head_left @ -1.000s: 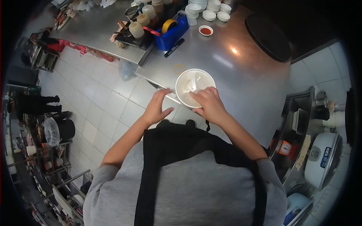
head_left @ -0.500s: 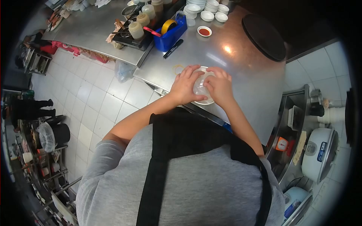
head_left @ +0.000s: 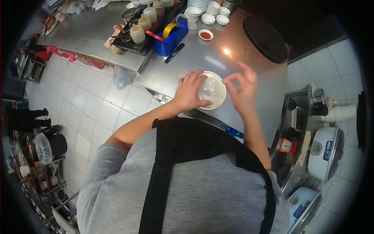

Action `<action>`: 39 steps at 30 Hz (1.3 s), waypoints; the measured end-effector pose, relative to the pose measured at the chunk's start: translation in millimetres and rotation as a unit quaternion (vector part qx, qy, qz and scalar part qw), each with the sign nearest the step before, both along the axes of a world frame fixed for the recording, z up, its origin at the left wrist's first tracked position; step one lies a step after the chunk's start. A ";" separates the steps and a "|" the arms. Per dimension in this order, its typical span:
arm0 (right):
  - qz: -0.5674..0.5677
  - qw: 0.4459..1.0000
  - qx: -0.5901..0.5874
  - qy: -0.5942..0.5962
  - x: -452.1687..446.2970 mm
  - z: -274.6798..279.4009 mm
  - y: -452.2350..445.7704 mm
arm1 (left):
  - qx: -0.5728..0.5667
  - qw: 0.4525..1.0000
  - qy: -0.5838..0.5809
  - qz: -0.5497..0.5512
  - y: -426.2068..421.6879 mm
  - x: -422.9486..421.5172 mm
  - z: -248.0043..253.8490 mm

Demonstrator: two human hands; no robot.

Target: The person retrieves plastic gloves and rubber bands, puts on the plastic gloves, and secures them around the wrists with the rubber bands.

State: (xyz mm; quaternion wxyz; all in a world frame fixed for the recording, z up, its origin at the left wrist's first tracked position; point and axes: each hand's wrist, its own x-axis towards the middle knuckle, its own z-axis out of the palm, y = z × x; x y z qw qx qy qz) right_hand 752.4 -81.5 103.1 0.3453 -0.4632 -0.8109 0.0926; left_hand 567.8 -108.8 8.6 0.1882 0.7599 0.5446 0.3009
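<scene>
Counter of dull grey steel (head_left: 265, 97), broad and smooth, takes the largest place before the person. Towards its far right lies a flat, round black slab (head_left: 265, 40), and at the far left stands a blue plastic dispenser (head_left: 165, 46) with a roll of yellow tape (head_left: 170, 30). Near the front edge, the left hand (head_left: 189, 93) is spread around the left side of a round white bowl (head_left: 221, 95); its thumb and fingers are clamped at opposite parts of the rim. The right hand (head_left: 244, 87) has changed its place: a moment ago it was over the bowl together with the left, and now it has come away to the right side. Its thumb and forefinger are near each other, just beside the rim; whether they pinch something thin or touch the rim, I cannot tell. So, in my judgement, the left hand alone steadies the bowl, and the right one is free to deal with its edge. Inside the bowl, a clear, shiny piece (head_left: 210, 89), which looks like plastic, is now less covered. A thin yellow rubber band (head_left: 177, 73) rests just beside the left hand.
</scene>
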 end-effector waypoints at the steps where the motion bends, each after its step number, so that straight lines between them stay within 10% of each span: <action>1: -0.014 1.000 -0.012 -0.006 4.5 12.3 -1.3 | 0.001 1.000 0.000 0.000 0.0 -0.5 0.8; 8: -0.005 0.983 -0.052 -0.175 -19.7 -63.9 -5.4 | 0.002 1.000 0.006 0.010 0.1 -0.8 -2.0; 15: -0.066 0.996 0.017 -0.049 11.8 9.9 10.7 | -0.020 1.000 -0.003 0.006 0.8 -1.8 0.6; 36: 0.032 0.994 -0.071 -0.081 -1.1 -28.4 -2.3 | -0.003 0.999 -0.015 0.032 -4.5 -0.7 -0.6; 39: -0.001 0.987 -0.084 0.141 2.4 -15.4 7.8 | 0.003 0.999 -0.016 0.035 -4.5 -0.9 1.9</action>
